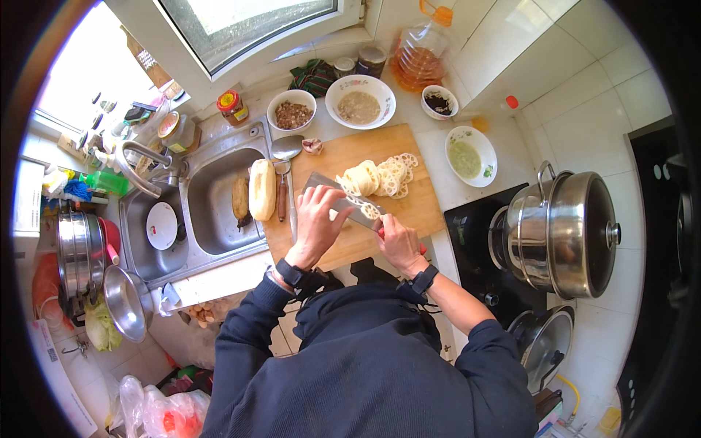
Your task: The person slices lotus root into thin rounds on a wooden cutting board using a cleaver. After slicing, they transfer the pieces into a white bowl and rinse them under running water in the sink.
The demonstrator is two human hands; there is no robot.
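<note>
My right hand grips the red handle of a cleaver above the wooden cutting board. A few lotus root slices cling to the blade. My left hand lies at the far end of the blade, fingers apart; whether it touches the blade is unclear. Beyond the blade, a pile of sliced lotus root spreads over the board. A whole peeled lotus root rests at the board's left edge, beside a peeler and a metal ladle. Garlic sits near the board's back edge.
To the left is a double sink with an unpeeled lotus root piece in it. Bowls of chopped food and of pale liquid stand behind the board. At right are a green-filled bowl and a steel steamer pot on the stove.
</note>
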